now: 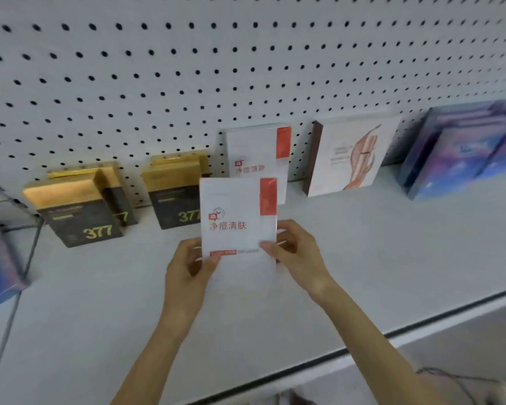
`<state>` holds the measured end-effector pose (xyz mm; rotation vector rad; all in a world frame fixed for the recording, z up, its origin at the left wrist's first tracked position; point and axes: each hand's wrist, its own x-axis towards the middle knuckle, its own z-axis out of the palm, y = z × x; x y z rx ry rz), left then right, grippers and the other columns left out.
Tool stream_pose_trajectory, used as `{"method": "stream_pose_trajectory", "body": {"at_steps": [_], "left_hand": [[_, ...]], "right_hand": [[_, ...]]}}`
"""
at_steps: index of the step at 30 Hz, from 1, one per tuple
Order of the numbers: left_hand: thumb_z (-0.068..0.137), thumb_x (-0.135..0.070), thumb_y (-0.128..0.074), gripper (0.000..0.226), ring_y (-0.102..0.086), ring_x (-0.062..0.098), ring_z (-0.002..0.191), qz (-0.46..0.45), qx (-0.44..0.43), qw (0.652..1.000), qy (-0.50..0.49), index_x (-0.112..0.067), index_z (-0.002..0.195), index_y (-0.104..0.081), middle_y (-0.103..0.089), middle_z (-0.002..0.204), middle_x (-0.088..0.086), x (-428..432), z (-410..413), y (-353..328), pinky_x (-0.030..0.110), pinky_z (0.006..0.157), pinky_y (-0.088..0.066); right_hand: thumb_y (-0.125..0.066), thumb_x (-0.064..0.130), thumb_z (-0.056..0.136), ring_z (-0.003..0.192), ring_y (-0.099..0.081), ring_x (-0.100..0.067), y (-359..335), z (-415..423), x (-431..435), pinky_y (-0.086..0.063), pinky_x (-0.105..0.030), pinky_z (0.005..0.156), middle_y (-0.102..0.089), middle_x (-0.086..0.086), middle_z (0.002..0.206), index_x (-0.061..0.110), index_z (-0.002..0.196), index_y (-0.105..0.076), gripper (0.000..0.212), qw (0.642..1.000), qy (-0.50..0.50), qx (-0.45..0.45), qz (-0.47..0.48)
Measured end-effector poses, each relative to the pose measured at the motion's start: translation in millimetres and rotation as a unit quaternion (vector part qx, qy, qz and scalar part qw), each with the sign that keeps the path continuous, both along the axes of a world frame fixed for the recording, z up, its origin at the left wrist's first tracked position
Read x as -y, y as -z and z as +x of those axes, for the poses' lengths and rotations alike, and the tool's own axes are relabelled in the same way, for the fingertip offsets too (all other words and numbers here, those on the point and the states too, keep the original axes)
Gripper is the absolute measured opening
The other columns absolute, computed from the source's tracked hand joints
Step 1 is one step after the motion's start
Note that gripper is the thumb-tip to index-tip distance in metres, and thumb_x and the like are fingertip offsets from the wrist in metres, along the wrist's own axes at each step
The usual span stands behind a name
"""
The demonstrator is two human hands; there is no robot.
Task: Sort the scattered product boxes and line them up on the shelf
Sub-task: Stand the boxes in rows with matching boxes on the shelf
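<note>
While upright, long axis vertical, white box point(237, 226), fingers of left hand point(184, 270) and right hand point(298, 252) tight on lower corners.

"377" in gold numerals on the black-and-gold box point(79, 217) towards the left end of the shelf point(362, 258). The same number, partly covered, on the second black-and-gold box point(173, 197) at the back edge. Red characters "净痘清肤" on the front white box point(234, 206) and the rear white box point(254, 150). Smaller print is too blurred to read.

Both forearms bare to the frame edge; left hand point(187, 267) and right hand point(298, 249) show long fingernails.
</note>
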<state>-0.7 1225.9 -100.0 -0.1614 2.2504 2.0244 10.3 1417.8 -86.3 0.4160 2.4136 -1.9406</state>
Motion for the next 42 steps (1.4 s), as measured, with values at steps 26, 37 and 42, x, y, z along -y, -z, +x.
{"method": "stream_pose_trajectory", "body": {"at_steps": [26,37,42], "left_hand": [[0.094,-0.037,-0.051,0.052,-0.045,0.008,0.117,-0.353,-0.131,0.926,-0.035,-0.043,0.14,-0.029,-0.036,0.138,-0.007,-111,-57,6,0.037,0.092,-0.052],[0.091,-0.027,-0.062,0.036,-0.061,0.002,0.106,-0.131,-0.044,0.974,-0.177,-0.029,0.125,-0.052,-0.056,0.126,-0.011,-63,134,1,0.011,0.077,-0.048],[0.087,-0.031,-0.061,0.035,-0.066,0.005,0.095,-0.126,-0.022,0.971,-0.201,-0.028,0.122,-0.055,-0.065,0.112,-0.009,16,230,22,0.015,0.079,-0.05]], "right_hand": [[-0.062,0.021,0.092,0.096,-0.061,-0.01,25,-93,-83,-0.044,-0.009,0.078,-0.064,0.002,0.111,0.018,0.12,-0.051,0.031,0.999,0.001,-0.046,-0.013],[-0.067,0.016,0.087,0.103,-0.059,0.002,14,48,-33,-0.045,-0.007,0.083,-0.061,0.012,0.114,0.027,0.123,-0.056,0.039,0.997,-0.035,-0.007,-0.064],[-0.067,0.008,0.086,0.098,-0.062,0.0,10,116,54,-0.046,-0.008,0.077,-0.062,0.01,0.116,0.035,0.117,-0.056,0.042,0.988,-0.137,-0.017,-0.074]]}}
